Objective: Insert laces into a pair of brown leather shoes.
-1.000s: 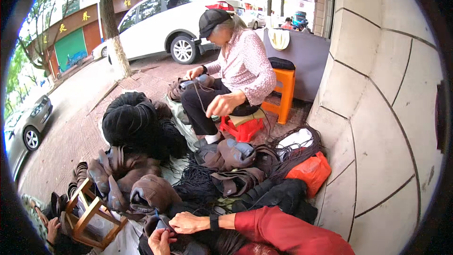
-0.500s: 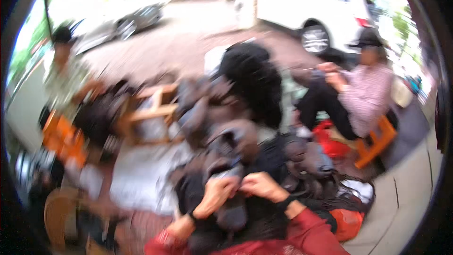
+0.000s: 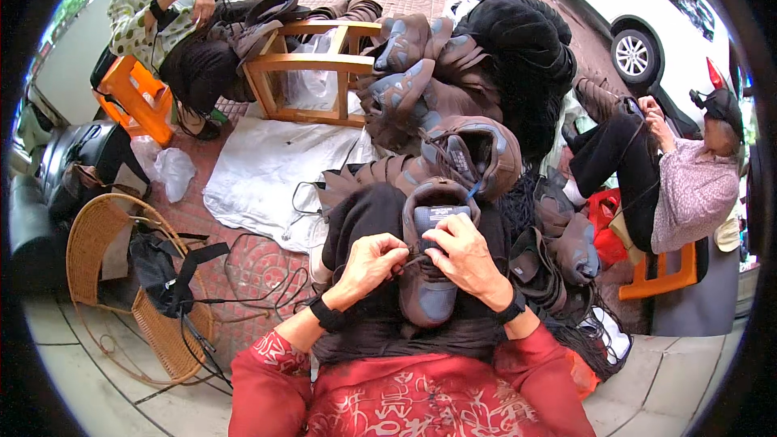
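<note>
A brown and grey-blue shoe lies on my lap, toe toward me, with a dark blue tongue standing up in its opening. On its left side my left hand is closed, thumb and forefinger pinching a dark shoelace beside the eyelets. My right hand bends over the tongue and the right eyelets, its fingers pressed together; what lies between those fingertips is hidden. Just beyond, another brown shoe with loose dark laces touches the far end of this one.
Piles of similar shoes lie ahead, beside a wooden stool frame and white sheeting. A wicker chair stands at left. Two people handle shoes at far left and right. Black cords trail over the brick paving.
The view has tipped downward and turned left, and is now sharp. My hands, close together over the shoe before, are now slightly apart, the right one higher on the tongue.
</note>
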{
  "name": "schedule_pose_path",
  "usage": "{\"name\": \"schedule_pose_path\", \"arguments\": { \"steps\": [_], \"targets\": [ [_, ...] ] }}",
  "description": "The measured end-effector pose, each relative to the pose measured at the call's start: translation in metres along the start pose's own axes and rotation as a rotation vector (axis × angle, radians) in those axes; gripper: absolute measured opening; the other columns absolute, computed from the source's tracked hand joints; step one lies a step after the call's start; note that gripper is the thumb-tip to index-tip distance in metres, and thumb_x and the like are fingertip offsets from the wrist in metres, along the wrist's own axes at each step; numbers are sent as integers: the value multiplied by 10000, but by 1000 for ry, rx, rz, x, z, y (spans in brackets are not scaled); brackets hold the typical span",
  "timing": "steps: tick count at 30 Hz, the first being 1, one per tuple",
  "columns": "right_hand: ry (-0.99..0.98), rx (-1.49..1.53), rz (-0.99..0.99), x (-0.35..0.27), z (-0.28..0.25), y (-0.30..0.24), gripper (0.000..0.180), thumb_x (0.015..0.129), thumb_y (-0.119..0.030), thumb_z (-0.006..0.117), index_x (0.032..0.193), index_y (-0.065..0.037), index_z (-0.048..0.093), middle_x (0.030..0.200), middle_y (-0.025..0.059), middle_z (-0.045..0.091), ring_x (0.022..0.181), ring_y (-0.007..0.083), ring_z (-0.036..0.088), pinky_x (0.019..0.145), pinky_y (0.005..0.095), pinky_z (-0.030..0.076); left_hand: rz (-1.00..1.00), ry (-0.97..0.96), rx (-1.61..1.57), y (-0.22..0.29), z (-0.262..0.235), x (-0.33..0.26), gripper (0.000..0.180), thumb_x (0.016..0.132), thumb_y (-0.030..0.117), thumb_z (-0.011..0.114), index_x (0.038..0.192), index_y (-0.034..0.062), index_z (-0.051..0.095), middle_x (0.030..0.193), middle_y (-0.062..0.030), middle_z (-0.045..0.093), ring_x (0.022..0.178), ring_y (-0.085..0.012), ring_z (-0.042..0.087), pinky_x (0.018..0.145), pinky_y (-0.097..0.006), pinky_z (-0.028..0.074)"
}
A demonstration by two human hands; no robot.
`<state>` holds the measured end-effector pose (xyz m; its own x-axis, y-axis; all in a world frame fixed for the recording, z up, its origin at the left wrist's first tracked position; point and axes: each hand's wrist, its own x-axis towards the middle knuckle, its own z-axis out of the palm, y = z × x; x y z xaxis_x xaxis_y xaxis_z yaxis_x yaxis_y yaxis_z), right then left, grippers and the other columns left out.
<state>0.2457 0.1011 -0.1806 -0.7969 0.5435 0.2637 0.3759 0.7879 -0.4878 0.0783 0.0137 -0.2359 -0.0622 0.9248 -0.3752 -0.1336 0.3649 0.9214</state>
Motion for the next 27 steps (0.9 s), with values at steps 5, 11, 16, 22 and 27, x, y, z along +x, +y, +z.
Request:
{"name": "schedule_pose_path", "arguments": {
  "steps": [5, 11, 16, 22, 27],
  "targets": [
    [-36, -19, -47, -2, 1, -2, 216, 669, -117, 650, 866, -45, 604, 836, 80, 517, 830, 247, 486, 744, 348, 419, 48, -1, 45, -5, 0, -4, 124, 833, 124, 567, 817, 3, 592, 646, -16, 579, 551, -67, 534, 490, -204, 441],
    [-39, -53, -70, -4, 3, 1, 238, 673, -157, 654, 887, -65, 607, 859, 55, 538, 841, 230, 490, 729, 348, 388, 39, -22, 99, 3, 4, 0, 121, 834, 117, 564, 812, 0, 585, 662, -20, 575, 572, -74, 537, 512, -207, 450],
    [-33, -68, -101, 2, 4, 3, 264, 682, -179, 650, 919, -74, 599, 872, 50, 545, 843, 222, 495, 738, 348, 379, 296, 150, 446, 6, 2, 2, 122, 808, 108, 572, 794, -11, 592, 621, -68, 586, 570, -102, 566, 526, -254, 466],
    [-47, -107, -171, 10, 4, -9, 286, 709, -195, 633, 965, -76, 591, 910, 66, 552, 872, 244, 501, 749, 370, 379, 569, 321, 595, 2, 1, -8, 84, 768, 86, 572, 762, 3, 580, 707, -182, 575, 647, -311, 596, 569, -369, 471],
    [-26, -131, -142, -14, 13, 10, 300, 625, -189, 679, 892, -76, 603, 838, 80, 554, 840, 277, 509, 743, 401, 367, 591, 321, 706, -19, 20, 4, 90, 776, 113, 537, 768, 24, 523, 691, -168, 551, 671, -342, 571, 586, -408, 468]
  ]
}}
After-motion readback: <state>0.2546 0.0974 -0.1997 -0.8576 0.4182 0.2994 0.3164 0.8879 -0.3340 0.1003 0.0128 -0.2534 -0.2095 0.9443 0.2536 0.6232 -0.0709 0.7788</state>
